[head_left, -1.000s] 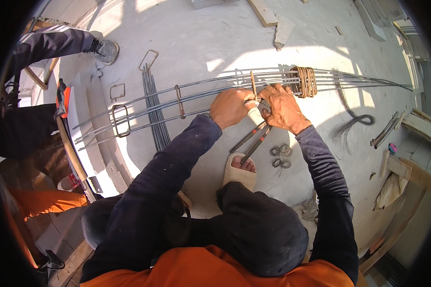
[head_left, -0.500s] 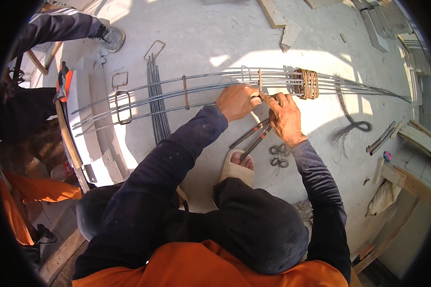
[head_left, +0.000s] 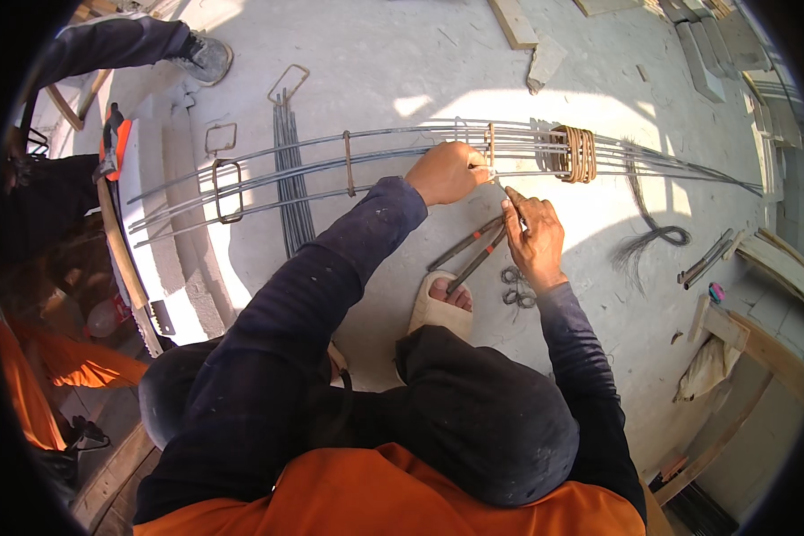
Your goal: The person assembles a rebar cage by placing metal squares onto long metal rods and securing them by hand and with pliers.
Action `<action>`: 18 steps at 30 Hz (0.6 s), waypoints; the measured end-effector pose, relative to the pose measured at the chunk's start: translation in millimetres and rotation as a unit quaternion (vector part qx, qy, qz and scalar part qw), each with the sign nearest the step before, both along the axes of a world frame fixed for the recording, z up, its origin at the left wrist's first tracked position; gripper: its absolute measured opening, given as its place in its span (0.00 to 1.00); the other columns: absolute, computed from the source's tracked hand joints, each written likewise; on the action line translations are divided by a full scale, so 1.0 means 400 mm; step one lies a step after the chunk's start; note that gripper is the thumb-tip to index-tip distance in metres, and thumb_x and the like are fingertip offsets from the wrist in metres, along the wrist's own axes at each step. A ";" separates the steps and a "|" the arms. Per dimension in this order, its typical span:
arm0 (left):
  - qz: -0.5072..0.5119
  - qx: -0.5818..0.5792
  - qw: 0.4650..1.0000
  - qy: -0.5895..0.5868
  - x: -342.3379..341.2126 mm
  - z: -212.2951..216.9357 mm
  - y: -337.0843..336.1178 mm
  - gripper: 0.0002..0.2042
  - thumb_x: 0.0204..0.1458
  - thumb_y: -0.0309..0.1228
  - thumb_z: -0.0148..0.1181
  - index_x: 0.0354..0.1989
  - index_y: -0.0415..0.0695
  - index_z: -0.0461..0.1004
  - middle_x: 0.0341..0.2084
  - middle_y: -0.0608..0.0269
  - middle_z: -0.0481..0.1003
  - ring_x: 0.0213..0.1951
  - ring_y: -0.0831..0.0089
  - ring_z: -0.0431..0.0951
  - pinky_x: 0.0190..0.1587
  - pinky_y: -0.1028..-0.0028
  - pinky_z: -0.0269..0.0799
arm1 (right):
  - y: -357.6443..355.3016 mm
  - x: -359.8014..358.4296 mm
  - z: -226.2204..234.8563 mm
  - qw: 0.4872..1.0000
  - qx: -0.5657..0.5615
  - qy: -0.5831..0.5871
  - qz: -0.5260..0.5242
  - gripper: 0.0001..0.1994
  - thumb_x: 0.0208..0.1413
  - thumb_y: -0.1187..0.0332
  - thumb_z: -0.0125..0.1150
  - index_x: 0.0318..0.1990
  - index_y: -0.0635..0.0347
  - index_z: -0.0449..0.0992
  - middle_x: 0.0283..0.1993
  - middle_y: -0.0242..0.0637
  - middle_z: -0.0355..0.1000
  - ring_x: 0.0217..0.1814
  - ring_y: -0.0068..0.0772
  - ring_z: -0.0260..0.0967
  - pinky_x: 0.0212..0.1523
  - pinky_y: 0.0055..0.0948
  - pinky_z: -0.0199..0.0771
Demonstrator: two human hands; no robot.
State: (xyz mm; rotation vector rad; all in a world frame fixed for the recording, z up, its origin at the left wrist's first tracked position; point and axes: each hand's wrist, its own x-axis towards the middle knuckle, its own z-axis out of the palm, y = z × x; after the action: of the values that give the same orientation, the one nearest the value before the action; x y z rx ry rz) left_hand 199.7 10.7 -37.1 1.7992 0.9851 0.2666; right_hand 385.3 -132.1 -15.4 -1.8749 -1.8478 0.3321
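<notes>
Long thin steel rebars [head_left: 268,183] run across in front of me, with rectangular stirrups [head_left: 348,163] around them. My left hand [head_left: 453,173] is closed over the bars beside a brown stirrup [head_left: 490,143]; what its fingertips pinch is hidden. Just right of it and nearer me, my right hand [head_left: 536,234] has thumb and forefinger pinched on what looks like a thin strand of tie wire. Below the hands lie pliers [head_left: 467,247] with red-marked handles, their head hidden by the right hand. Small coils of wire [head_left: 518,288] rest beside my sandalled foot [head_left: 451,295].
Several stacked stirrups [head_left: 577,154] surround the bars at right. A looped wire bundle [head_left: 661,236] lies on the floor nearby. More rebars [head_left: 290,170] cross beneath at left. A handsaw [head_left: 163,317] and hammer [head_left: 111,143] are at far left, near another person's shoe [head_left: 207,59].
My right hand has drawn slightly toward me, away from the stirrup and my left fingers. The left hand stays near the stirrup. The bars have shifted slightly.
</notes>
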 end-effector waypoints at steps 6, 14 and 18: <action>0.017 -0.006 1.000 0.016 0.003 -0.001 -0.010 0.14 0.59 0.39 0.67 0.44 0.41 0.88 0.32 0.47 0.84 0.34 0.53 0.84 0.41 0.58 0.77 | -0.017 -0.020 0.069 0.991 -0.066 -0.078 0.081 0.12 0.69 0.60 0.64 0.35 0.56 0.78 0.28 0.40 0.78 0.31 0.47 0.78 0.27 0.45 0.76; 0.002 0.038 0.998 0.040 0.001 -0.016 -0.021 0.13 0.60 0.38 0.68 0.41 0.40 0.87 0.32 0.46 0.84 0.36 0.49 0.85 0.42 0.54 0.77 | 0.178 0.016 0.116 0.964 -0.064 -0.054 0.253 0.15 0.72 0.53 0.60 0.46 0.55 0.84 0.26 0.46 0.77 0.31 0.52 0.78 0.34 0.49 0.77; 0.006 0.019 1.000 0.017 0.002 -0.019 -0.021 0.12 0.61 0.38 0.67 0.40 0.41 0.88 0.32 0.45 0.84 0.36 0.49 0.85 0.41 0.55 0.77 | 0.218 0.078 0.058 0.979 -0.191 0.055 0.049 0.24 0.72 0.44 0.57 0.47 0.58 0.84 0.29 0.48 0.81 0.35 0.50 0.80 0.38 0.45 0.78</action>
State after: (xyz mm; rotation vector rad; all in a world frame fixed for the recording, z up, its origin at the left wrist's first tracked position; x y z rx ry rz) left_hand 200.7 2.3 -44.5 1.8378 1.0215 0.2630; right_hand 416.4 -45.1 7.8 -1.9613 -1.9052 0.8599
